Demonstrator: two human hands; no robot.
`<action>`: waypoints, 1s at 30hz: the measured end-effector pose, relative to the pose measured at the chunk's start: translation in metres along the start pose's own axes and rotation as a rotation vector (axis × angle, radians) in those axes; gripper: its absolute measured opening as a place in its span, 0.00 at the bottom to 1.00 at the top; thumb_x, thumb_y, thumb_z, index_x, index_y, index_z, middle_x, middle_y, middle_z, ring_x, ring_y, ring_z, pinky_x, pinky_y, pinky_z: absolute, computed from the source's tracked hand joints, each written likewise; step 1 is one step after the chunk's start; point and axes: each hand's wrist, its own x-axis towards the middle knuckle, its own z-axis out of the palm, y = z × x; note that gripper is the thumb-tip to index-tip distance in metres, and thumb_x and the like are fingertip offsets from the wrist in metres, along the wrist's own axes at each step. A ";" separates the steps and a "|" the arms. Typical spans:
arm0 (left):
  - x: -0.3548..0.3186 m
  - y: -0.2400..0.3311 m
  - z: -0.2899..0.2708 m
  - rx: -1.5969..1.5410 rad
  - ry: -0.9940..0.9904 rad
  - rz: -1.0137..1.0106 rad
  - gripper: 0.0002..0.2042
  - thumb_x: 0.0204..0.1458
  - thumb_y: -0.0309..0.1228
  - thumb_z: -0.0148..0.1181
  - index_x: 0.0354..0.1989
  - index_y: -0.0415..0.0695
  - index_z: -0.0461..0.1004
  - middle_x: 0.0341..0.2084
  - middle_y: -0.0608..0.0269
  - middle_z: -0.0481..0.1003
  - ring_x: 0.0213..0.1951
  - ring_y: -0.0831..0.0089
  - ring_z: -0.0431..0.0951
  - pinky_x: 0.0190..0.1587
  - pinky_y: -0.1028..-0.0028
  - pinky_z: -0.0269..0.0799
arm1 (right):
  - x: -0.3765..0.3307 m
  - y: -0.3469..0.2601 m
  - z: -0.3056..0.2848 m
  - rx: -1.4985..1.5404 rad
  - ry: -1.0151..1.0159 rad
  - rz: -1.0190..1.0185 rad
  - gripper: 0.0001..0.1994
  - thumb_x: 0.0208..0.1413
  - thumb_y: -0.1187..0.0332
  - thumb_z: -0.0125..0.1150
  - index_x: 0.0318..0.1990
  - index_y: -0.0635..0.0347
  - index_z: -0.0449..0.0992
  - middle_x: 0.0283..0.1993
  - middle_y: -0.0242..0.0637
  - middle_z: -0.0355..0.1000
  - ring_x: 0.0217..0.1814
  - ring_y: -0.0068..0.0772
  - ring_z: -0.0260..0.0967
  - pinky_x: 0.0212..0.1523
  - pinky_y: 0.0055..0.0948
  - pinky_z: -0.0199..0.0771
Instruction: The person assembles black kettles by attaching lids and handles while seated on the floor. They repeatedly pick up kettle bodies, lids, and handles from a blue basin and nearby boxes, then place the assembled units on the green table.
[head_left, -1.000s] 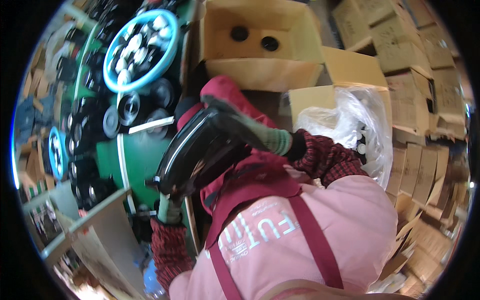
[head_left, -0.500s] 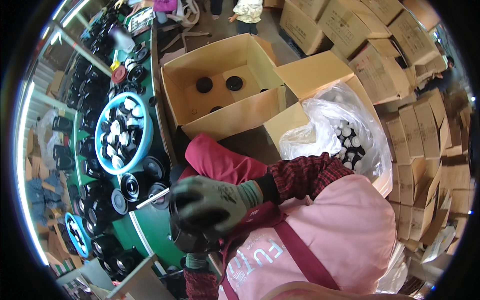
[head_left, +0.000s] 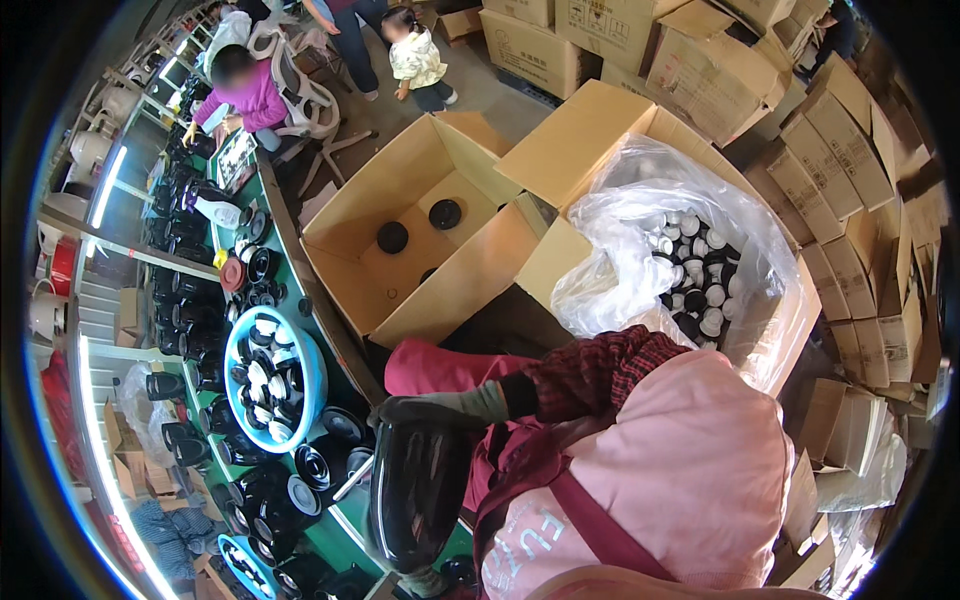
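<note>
A glossy black vessel (head_left: pixel 418 490), tall and rounded like a jug body, is held in front of my apron between both gloved hands. My right hand (head_left: pixel 445 405), in a grey-green glove, is closed over its upper end. Low down, my left hand (head_left: pixel 424 580) grips the bottom; the vessel hides most of its fingers. A thin pale rod (head_left: pixel 353 478) shows just left of the vessel, over the green bench (head_left: pixel 350 515). Beside it on the bench are round black parts (head_left: pixel 313 467) and a grey disc (head_left: pixel 304 495).
A blue basin (head_left: pixel 318 375) of black and white caps stands on the bench. Ahead, an open carton (head_left: pixel 350 225) holds a few black round pieces. Right of it, another carton (head_left: pixel 790 330) is plastic-lined, full of caps. Stacked boxes (head_left: pixel 850 150) line the right; people are beyond.
My right hand has moved from a blurred pose in front of the vessel to its upper end, and the vessel's long side now shows. The view has shifted, bringing people at the back into sight.
</note>
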 end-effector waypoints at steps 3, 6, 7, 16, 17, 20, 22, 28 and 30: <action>0.015 0.011 0.003 0.056 0.000 0.057 0.29 0.51 0.38 0.69 0.60 0.38 0.72 0.50 0.51 0.76 0.49 0.55 0.78 0.52 0.62 0.74 | -0.001 -0.008 -0.028 0.554 -0.016 0.654 0.25 0.68 0.54 0.58 0.63 0.62 0.71 0.66 0.47 0.64 0.66 0.36 0.66 0.63 0.36 0.71; 0.013 0.021 0.002 0.112 0.043 0.069 0.27 0.50 0.37 0.70 0.58 0.37 0.74 0.47 0.50 0.78 0.46 0.56 0.80 0.50 0.63 0.76 | -0.022 -0.052 0.011 -0.060 0.093 0.068 0.28 0.71 0.56 0.52 0.71 0.63 0.62 0.69 0.48 0.62 0.69 0.34 0.64 0.65 0.36 0.69; 0.013 0.024 0.002 0.127 0.057 0.079 0.27 0.50 0.37 0.70 0.57 0.37 0.75 0.46 0.50 0.79 0.45 0.56 0.81 0.49 0.63 0.76 | -0.026 -0.051 0.015 -0.284 0.038 -0.161 0.28 0.71 0.56 0.52 0.72 0.63 0.61 0.74 0.47 0.56 0.71 0.36 0.62 0.67 0.37 0.66; 0.007 0.042 -0.005 0.164 0.138 0.048 0.26 0.45 0.35 0.72 0.53 0.34 0.80 0.41 0.48 0.82 0.42 0.55 0.85 0.46 0.64 0.79 | -0.032 -0.054 0.010 -0.577 0.030 -0.412 0.30 0.70 0.58 0.55 0.73 0.62 0.58 0.78 0.46 0.51 0.75 0.41 0.56 0.70 0.41 0.59; 0.003 0.038 -0.004 0.148 0.139 0.042 0.26 0.45 0.35 0.72 0.53 0.34 0.80 0.41 0.48 0.82 0.42 0.55 0.85 0.46 0.64 0.79 | -0.033 -0.054 0.013 -0.586 0.023 -0.407 0.30 0.70 0.58 0.55 0.73 0.62 0.58 0.78 0.47 0.51 0.75 0.41 0.56 0.70 0.41 0.59; 0.005 0.031 0.001 0.106 0.123 0.045 0.26 0.45 0.35 0.72 0.53 0.34 0.80 0.41 0.48 0.82 0.42 0.55 0.85 0.46 0.64 0.79 | -0.033 -0.055 0.010 -0.621 0.022 -0.407 0.30 0.69 0.58 0.55 0.73 0.62 0.58 0.77 0.47 0.52 0.76 0.42 0.54 0.71 0.42 0.57; 0.005 0.025 0.002 0.086 0.118 0.046 0.26 0.45 0.35 0.72 0.52 0.34 0.80 0.41 0.48 0.82 0.42 0.55 0.85 0.46 0.64 0.79 | -0.028 -0.052 0.005 -0.645 0.019 -0.416 0.30 0.69 0.59 0.56 0.73 0.61 0.58 0.77 0.47 0.52 0.76 0.43 0.53 0.72 0.43 0.56; 0.005 0.011 0.003 0.022 0.091 0.045 0.26 0.44 0.35 0.72 0.52 0.34 0.80 0.41 0.48 0.82 0.42 0.55 0.85 0.47 0.64 0.79 | -0.005 -0.027 -0.003 -0.875 0.030 -0.527 0.31 0.68 0.59 0.57 0.73 0.61 0.58 0.77 0.47 0.52 0.78 0.45 0.50 0.73 0.45 0.54; 0.004 0.009 0.011 -0.005 0.093 0.035 0.26 0.44 0.35 0.72 0.52 0.34 0.80 0.41 0.48 0.82 0.42 0.55 0.85 0.47 0.64 0.79 | -0.007 -0.031 0.001 -0.939 0.010 -0.570 0.31 0.67 0.60 0.58 0.73 0.61 0.58 0.77 0.48 0.52 0.79 0.45 0.49 0.74 0.46 0.53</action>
